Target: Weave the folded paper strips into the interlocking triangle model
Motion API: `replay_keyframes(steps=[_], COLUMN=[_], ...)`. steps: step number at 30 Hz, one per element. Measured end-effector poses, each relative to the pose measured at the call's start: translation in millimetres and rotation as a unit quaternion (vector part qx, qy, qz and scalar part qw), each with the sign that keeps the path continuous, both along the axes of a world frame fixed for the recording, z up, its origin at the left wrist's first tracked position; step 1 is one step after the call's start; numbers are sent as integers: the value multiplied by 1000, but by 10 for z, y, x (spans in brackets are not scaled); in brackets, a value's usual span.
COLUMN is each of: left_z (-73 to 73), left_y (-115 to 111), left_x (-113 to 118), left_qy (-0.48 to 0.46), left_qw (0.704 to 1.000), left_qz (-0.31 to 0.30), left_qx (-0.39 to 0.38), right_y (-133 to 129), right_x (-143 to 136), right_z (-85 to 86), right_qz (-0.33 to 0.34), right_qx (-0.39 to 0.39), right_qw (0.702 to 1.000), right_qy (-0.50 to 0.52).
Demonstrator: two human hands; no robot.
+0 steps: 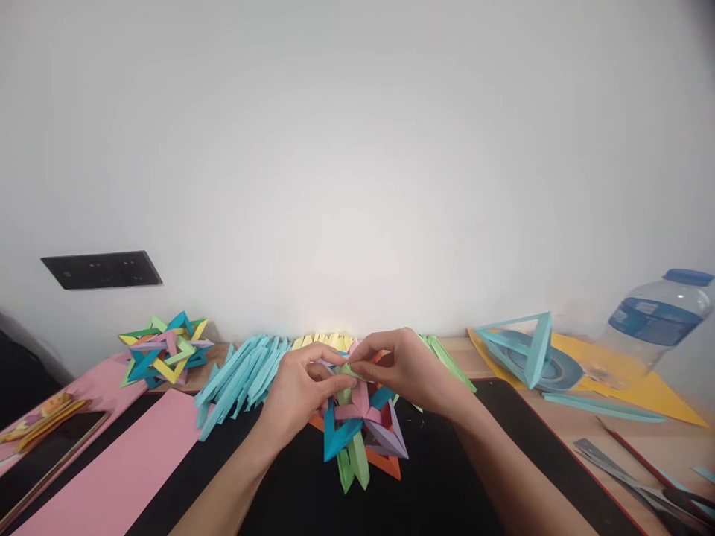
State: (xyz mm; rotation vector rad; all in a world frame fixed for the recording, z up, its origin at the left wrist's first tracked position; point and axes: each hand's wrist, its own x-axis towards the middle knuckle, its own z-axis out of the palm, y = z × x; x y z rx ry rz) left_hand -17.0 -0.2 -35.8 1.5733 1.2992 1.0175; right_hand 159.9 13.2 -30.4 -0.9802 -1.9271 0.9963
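In the middle of the head view, both hands work on a folded paper star model (357, 428) with pink, blue, green, purple and orange struts. My left hand (299, 380) pinches it from the left, thumb and fingers closed at its upper part. From the right, my right hand (394, 361) has its thumb and fingertips pressed together on a light green strip near the top. The fingers partly hide the upper struts. Beneath the model lies a black mat (436, 476).
Folded blue strips (243, 380), pale yellow strips (324, 341) and green strips (450, 361) lie along the wall. A finished paper star (164, 350) and pink paper (123, 469) are left. Rightward are a blue paper triangle (539, 353), scissors (631, 476) and a water bottle (659, 316).
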Motion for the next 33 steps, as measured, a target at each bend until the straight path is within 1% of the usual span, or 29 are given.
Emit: replay_keyframes(steps=[5,9,11,15,17,21,23,28,30,33], left_z=[-14,-21,-23,-38,-49,-54,-45,-13,-7,-9], left_y=[-4,3,17,69,93,101,87,62,66,88], left_x=[18,25,10,-36,-54,-72,-72,-49,-45,-66], left_qy=[-4,-5,-6,-23,-35,-33,-33,-41,-44,-49], left_qw=[1000,999,1000,999,998,999,999,999,999,998], left_qz=[11,26,16,-39,-50,-41,-34,-22,-25,-39], left_qx=[7,23,21,3,-2,-3,-6,-10,-13,-16], right_y=[-36,-48,-40,-22,-26,-47,-41,25,43,41], right_x=[-75,-140,-142,-95,-84,-110,-112,-39,-17,-14], right_z=[23,11,2,7,18,28,20,-24,-33,-33], right_qz=[-38,-84,-94,-59,-48,-69,-64,-4,7,12], right_qx=[42,76,75,22,7,24,26,-40,-59,-67], right_qw=[998,993,992,998,999,997,997,999,998,997], right_qy=[-21,-45,-43,-15,-7,-22,-20,20,34,45])
